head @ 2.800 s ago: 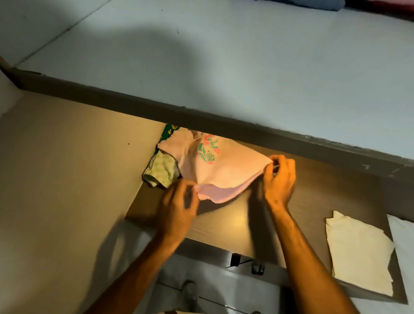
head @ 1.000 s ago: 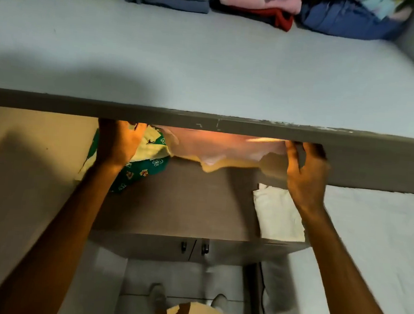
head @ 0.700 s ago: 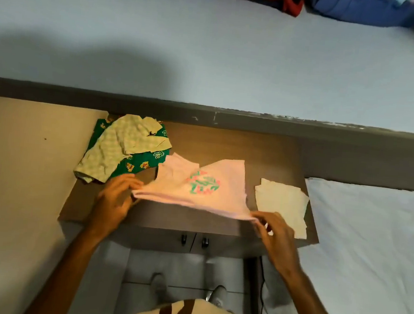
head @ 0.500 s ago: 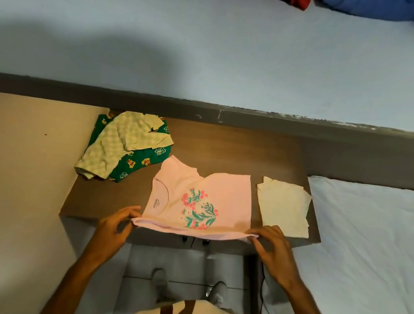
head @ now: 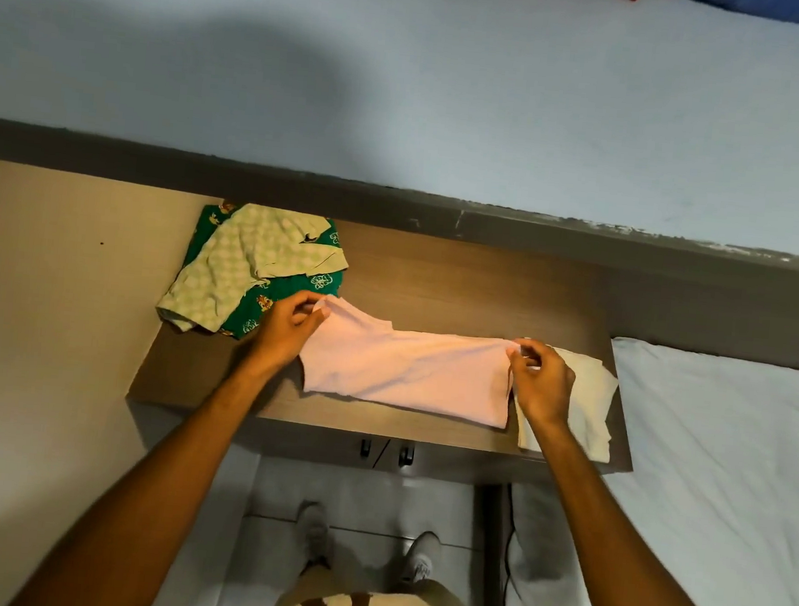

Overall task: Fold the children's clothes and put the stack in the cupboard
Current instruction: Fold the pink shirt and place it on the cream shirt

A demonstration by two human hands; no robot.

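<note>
Blue-grey shelf [head: 455, 90] fills the upper view; white mattress [head: 730, 476] at lower right. Brown cabinet top [head: 462, 284] between them. Pink shirt [head: 406, 371] lies folded in half on it, plain side up, near the front edge. Green patterned garments [head: 255, 271] piled at the far left corner. Cream folded cloth [head: 586, 406] just beside the shirt's right end. Left hand [head: 284, 331] pinches the shirt's far left corner; right hand [head: 542, 383] pinches its far right corner, above the cream cloth.
</note>
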